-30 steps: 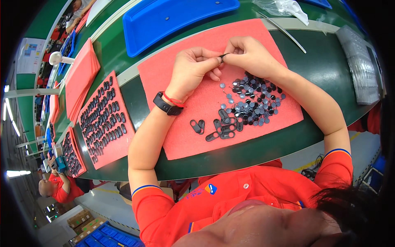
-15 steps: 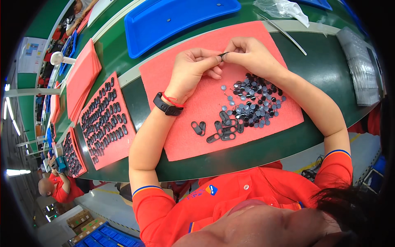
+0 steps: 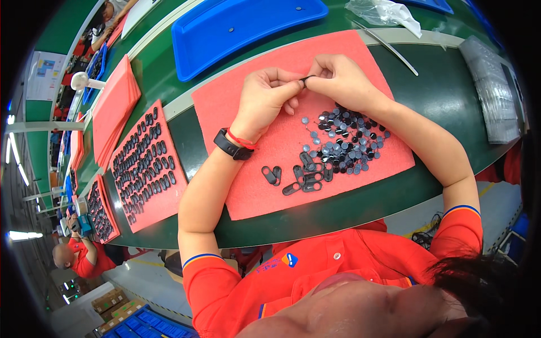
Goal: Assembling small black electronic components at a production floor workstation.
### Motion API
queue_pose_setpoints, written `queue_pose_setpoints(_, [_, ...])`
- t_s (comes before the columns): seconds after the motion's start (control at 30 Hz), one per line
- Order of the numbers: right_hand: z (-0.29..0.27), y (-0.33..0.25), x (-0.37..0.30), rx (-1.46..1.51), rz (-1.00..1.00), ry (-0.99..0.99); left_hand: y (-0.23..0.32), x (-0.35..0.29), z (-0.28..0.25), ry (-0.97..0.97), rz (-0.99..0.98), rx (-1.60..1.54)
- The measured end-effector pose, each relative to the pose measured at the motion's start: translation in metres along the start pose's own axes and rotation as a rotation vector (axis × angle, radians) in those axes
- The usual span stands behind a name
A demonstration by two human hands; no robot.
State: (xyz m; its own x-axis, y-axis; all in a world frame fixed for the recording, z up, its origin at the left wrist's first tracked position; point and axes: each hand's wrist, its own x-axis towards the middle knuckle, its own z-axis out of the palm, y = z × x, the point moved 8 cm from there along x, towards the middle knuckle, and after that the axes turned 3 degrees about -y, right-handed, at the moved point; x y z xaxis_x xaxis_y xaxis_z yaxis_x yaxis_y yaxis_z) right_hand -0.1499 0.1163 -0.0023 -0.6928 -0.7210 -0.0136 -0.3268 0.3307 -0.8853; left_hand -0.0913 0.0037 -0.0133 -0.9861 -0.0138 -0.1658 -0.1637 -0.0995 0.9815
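Note:
Above the far part of a pink foam mat, my left hand and my right hand meet fingertip to fingertip. Both pinch a small black part between thumbs and forefingers, its shape mostly hidden by the fingers. Below my right hand lies a heap of small round discs, some grey-blue and some glossy black. Nearer to me, several black oval pieces with a round hole lie in a loose cluster. Two more oval pieces rest to their left.
On the left, a pink sheet carries rows of black oval parts, near stacked pink sheets. A blue tray stands beyond the mat. Tweezers, a plastic bag and clear plastic trays lie rightward. Other people work at far left.
Both hands have shifted slightly toward me, still pinching the small black part. My left wrist has turned a little. The discs and oval pieces on the mat look unchanged.

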Motion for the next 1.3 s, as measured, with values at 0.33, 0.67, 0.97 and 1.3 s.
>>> queue_pose_setpoints(0.33, [-0.002,-0.003,0.001,0.222,0.000,-0.049,-0.001,0.002,-0.004,-0.002,-0.025,-0.158])
queue_pose_setpoints(0.67, [0.002,-0.004,-0.002,0.010,-0.087,-0.035,-0.006,-0.001,-0.002,0.031,0.042,0.081])
queue_pose_setpoints(0.97, [0.006,-0.007,-0.003,0.104,-0.063,0.010,0.042,-0.072,-0.039,0.120,0.236,0.300])
queue_pose_setpoints(1.3, [0.005,0.000,-0.003,0.090,-0.145,0.009,0.067,-0.296,-0.223,0.975,0.095,0.706])
